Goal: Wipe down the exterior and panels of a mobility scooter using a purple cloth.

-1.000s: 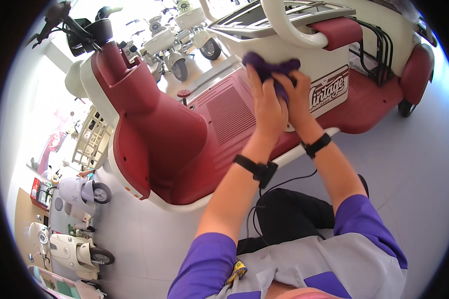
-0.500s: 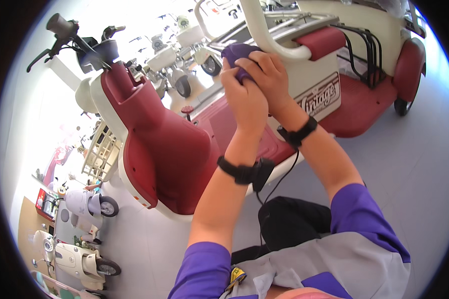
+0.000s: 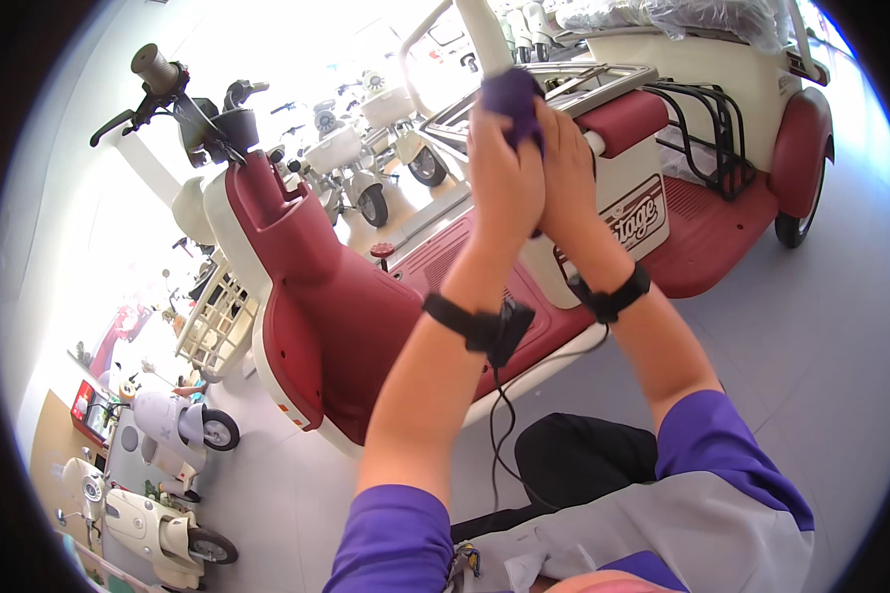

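Observation:
A dark purple cloth (image 3: 512,99) is bunched between my two hands, its upper part showing above the fingers. My left hand (image 3: 505,178) is closed around its left side. My right hand (image 3: 567,168) presses in from the right, palm toward the left hand. Slight blur hides some fingertips. Both hands are raised in front of a red and cream three-wheeled scooter (image 3: 356,306), near its white curved tube (image 3: 481,35) and red padded armrest (image 3: 623,122). Whether the cloth touches the tube, I cannot tell.
A metal rack (image 3: 608,77) lies behind the armrest. The handlebar (image 3: 158,74) rises at upper left, and black bent rails (image 3: 727,138) stand at right. Parked scooters (image 3: 158,519) line the left side. Black wrist straps (image 3: 465,321) with a cable (image 3: 502,425) are on my forearms.
The hands with the cloth have gone from gripping across each other beside the white tube to pressing side by side, fingers pointing upward. The whole view has shifted slightly.

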{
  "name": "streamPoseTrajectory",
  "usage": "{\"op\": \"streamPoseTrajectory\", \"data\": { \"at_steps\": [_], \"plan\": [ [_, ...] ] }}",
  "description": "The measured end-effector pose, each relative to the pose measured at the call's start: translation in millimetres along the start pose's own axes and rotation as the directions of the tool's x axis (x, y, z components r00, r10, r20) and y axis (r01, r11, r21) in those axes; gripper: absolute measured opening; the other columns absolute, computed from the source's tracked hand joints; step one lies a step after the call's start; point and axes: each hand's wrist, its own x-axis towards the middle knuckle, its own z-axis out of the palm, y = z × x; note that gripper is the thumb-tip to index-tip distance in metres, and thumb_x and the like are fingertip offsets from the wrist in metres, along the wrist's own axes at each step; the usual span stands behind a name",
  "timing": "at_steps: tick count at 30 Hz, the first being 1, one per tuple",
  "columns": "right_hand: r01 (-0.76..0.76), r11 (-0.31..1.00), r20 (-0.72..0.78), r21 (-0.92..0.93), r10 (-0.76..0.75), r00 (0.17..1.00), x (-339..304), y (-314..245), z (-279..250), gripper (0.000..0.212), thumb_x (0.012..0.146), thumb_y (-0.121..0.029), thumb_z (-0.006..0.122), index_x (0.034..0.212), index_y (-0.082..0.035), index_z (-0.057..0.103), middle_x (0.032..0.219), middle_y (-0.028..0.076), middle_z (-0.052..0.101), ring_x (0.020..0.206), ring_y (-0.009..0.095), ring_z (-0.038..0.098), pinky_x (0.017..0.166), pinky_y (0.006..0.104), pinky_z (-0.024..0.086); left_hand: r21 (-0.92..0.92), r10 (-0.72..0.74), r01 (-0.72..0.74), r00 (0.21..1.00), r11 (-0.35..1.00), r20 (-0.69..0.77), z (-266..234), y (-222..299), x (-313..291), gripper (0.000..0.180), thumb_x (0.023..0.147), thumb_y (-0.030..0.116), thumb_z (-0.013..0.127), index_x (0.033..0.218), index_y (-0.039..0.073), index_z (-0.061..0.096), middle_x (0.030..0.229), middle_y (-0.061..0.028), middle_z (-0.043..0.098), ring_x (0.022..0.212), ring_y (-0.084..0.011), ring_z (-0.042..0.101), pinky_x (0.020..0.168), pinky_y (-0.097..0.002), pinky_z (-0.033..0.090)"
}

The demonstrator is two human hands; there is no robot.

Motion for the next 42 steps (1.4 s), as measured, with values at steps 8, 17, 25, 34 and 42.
{"op": "streamPoseTrajectory", "data": {
  "at_steps": [8,17,25,34,42],
  "plan": [
    [-0.103,0.991,0.146,0.086,0.09,0.985,25,10,-5,0.044,0.082,-0.02,0.057,0.123,-0.005,0.049,0.115,0.015,0.054,0.103,0.032,0.054,0.083,0.0396,0.047,-0.113,-0.037,0.05,0.993,0.992,0.114,-10,12,7,0.021,0.082,-0.002,0.049,0.102,-0.003,0.044,0.123,-0.0332,0.051,0.102,-0.0458,0.056,0.089,-0.0458,0.044],
    [0.077,0.845,0.141,0.53,-0.177,0.974,129,50,58,0.025,0.085,-0.019,0.064,0.103,-0.004,0.06,0.088,0.011,0.067,0.08,0.023,0.065,0.071,0.0341,0.052,-0.018,-0.127,0.135,0.964,0.991,0.235,-11,28,152,0.063,0.069,0.021,0.071,0.107,-0.021,0.043,0.093,-0.0327,0.061,0.09,-0.0401,0.065,0.079,-0.0394,0.053],
    [-0.524,0.553,0.546,0.648,0.143,0.825,66,89,41,0.023,0.093,-0.018,0.056,0.109,-0.002,0.056,0.095,0.007,0.064,0.084,0.018,0.063,0.071,0.0328,0.051,-0.008,-0.471,0.505,0.81,0.863,0.349,11,16,92,0.049,0.069,0.021,0.077,0.104,-0.008,0.06,0.091,-0.0194,0.068,0.079,-0.0267,0.069,0.067,-0.0366,0.057],
    [-0.666,0.637,0.588,0.389,0.385,0.711,54,39,20,0.031,0.088,-0.02,0.059,0.113,-0.002,0.057,0.106,0.016,0.066,0.096,0.029,0.064,0.081,0.0355,0.05,-0.305,-0.558,0.734,0.667,0.607,0.495,3,20,87,0.048,0.069,0.01,0.074,0.109,-0.007,0.055,0.094,-0.017,0.065,0.078,-0.0261,0.066,0.068,-0.0345,0.057],
    [-0.595,0.785,0.619,0.173,0.383,0.685,62,1,-13,0.036,0.092,-0.03,0.05,0.118,-0.005,0.052,0.11,0.022,0.064,0.105,0.038,0.061,0.086,0.0448,0.049,-0.556,-0.486,0.703,0.709,0.443,0.511,1,-16,76,0.04,0.076,0.002,0.065,0.113,-0.005,0.051,0.091,-0.0137,0.064,0.075,-0.0215,0.066,0.067,-0.0327,0.057]
  ]
}}
